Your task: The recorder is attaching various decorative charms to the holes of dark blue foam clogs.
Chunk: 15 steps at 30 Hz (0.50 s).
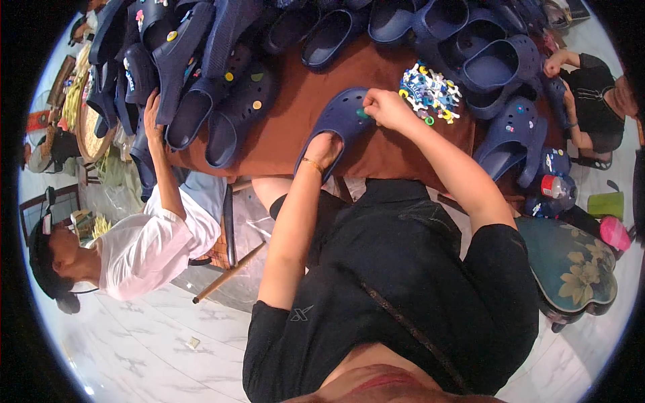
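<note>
A navy blue foam clog (pixel 334 114) with holes in its toe lies in front of me, toe pointing away and to the right. My left hand (pixel 324 149) reaches into its opening and holds it from inside; the fingers are hidden in the shoe. At the toe, my right hand (pixel 386 109) is closed in a pinch against the upper. Beside those fingertips a small green charm (pixel 362 113) shows on the clog. What the pinch itself holds is too small to make out. Right of that hand is a pile of small white, blue, yellow and green shoe charms (pixel 430 93).
A brown cloth (pixel 282 138) covers the table. Many navy clogs (pixel 329 37) crowd its far side and both ends, some with charms. A person in white (pixel 151 245) works at the left, another in black (pixel 596 101) at the right. A leaf-patterned stool (pixel 571 269) stands nearby.
</note>
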Motion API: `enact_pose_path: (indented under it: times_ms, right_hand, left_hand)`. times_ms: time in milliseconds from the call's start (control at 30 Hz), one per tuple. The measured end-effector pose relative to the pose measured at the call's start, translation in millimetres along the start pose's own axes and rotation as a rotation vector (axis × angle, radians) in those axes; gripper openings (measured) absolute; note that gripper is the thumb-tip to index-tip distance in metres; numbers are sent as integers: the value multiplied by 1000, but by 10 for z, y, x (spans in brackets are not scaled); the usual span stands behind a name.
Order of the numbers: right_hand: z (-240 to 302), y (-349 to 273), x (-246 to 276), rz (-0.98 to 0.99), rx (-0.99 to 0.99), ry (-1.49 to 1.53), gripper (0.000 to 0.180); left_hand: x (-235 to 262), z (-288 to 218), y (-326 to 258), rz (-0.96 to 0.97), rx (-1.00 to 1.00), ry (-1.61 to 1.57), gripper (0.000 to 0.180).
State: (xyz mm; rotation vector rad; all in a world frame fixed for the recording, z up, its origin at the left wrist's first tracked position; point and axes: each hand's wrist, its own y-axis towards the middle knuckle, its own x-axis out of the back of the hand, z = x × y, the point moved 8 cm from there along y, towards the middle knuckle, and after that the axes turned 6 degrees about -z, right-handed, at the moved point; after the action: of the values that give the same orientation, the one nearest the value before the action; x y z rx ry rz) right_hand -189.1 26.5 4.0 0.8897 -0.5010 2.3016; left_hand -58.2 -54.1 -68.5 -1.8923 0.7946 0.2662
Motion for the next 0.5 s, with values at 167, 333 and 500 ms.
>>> enact_pose_path:
  times_ms: [167,333,500]
  right_hand:
    - [-478,-269,390,-453,-57,160,15]
    - [-498,-109,1031,-729,8,-216,18]
    - [-632,229,954,-340,-378,-458,40]
  left_hand:
    - [-44,-15,11,103,-28,-32,37]
    - [90,-10,99,87,-30,-11,34]
    - [260,-1,169,25,-18,39,27]
